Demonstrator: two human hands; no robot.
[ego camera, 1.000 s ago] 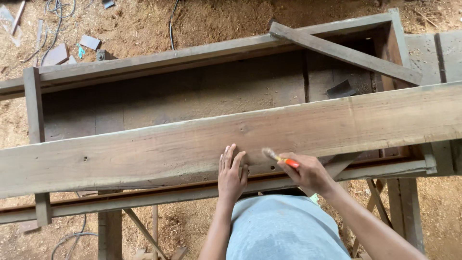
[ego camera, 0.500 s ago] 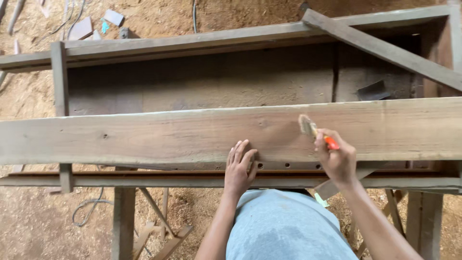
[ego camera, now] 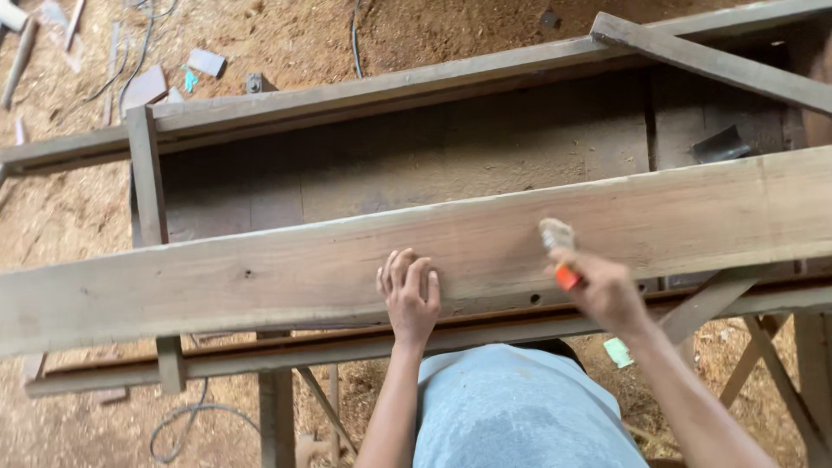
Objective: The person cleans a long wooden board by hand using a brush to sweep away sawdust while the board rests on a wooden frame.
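Note:
A long, wide wooden plank (ego camera: 260,269) lies across a wooden workbench frame (ego camera: 147,173). My left hand (ego camera: 409,295) rests flat on the plank's near edge, fingers spread. My right hand (ego camera: 602,290) grips a small brush with an orange handle (ego camera: 559,247); its bristle end touches the plank's face to the right of my left hand. The brush is blurred.
The bench's back rail (ego camera: 390,91) and a diagonal brace (ego camera: 711,61) run behind the plank. A dark scrap (ego camera: 719,146) sits in the bench trough. Sawdust covers the floor, with cables (ego camera: 186,425), wood offcuts (ego camera: 143,87) and a green scrap (ego camera: 618,353).
The view has shifted, so the bench sits further right in frame. My right hand with the brush has moved along the plank's face. My left hand stays flat on the plank.

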